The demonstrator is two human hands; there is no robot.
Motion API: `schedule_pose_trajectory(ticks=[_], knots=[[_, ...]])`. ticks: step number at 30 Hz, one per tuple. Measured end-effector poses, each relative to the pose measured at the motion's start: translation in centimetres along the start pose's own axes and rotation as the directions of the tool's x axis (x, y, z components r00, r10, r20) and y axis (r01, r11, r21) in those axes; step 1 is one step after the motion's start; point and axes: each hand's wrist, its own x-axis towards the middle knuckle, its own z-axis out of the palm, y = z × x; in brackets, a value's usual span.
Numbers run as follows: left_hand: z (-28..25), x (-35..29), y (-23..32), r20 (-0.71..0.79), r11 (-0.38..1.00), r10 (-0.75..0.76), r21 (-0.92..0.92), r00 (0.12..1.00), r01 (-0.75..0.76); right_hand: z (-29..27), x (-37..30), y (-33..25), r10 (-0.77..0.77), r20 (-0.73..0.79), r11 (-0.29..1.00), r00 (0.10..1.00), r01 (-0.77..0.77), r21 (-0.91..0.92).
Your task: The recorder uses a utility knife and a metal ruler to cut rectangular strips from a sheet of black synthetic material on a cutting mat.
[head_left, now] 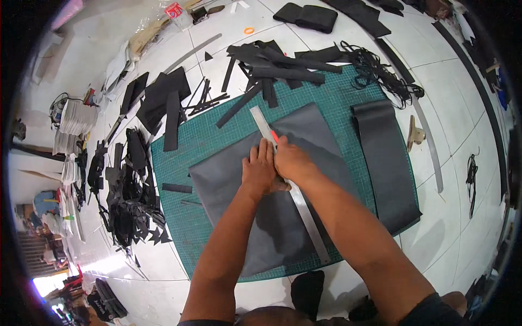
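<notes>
A large dark grey sheet (223, 185) of leather-like material lies on the green cutting mat (187, 228). Across it runs a long metal ruler (309, 220), slanting from upper left to lower right. My left hand (260, 173) lies on the ruler, fingers stretched forward and pressing down. Close beside it, my right hand (293, 162) is closed around a red utility knife (274, 136) against the ruler's right edge. The knife's blade is hidden. Part of the ruler is covered by my hands.
A folded dark piece (387, 168) rests on the mat's right side. Black offcuts (277, 62) overlap the mat's far edge, and tangled strips (375, 70) lie at far right. More scraps (133, 190) are heaped left. A curved-looking metal strip (432, 146) lies on the tiled floor.
</notes>
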Motion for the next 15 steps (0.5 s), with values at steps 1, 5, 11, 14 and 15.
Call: schedule_pose_trajectory(ticks=[1, 5, 11, 14, 15], knots=[[0.1, 0.1, 0.0, 0.005, 1.0, 0.001, 0.001, 1.0, -0.001, -0.5, -0.2, -0.4, 0.02, 0.023, 0.999, 1.0, -0.019, -0.045], [1.0, 0.1, -0.1, 0.003, 0.999, -0.036, -0.017, 0.999, 0.036, 0.2, -2.6, 0.2, 0.067, 0.04, 0.997, 0.997, -0.066, -0.036], [0.9, 0.1, 0.5, 0.024, 0.999, -0.035, -0.04, 0.999, 0.036, 1.0, -9.4, 3.7, 0.1, 0.163, 0.989, 0.982, -0.08, -0.128], [0.6, 0.1, 0.6, 0.001, 0.996, -0.037, -0.081, 0.999, 0.037, 2.0, -13.5, 5.7, 0.159, 0.184, 0.985, 0.97, -0.142, -0.102], [0.7, 0.0, 0.4, -0.016, 0.995, -0.052, -0.09, 0.999, 0.05, 2.2, -14.9, 6.0, 0.167, 0.194, 0.984, 0.967, -0.15, -0.101]])
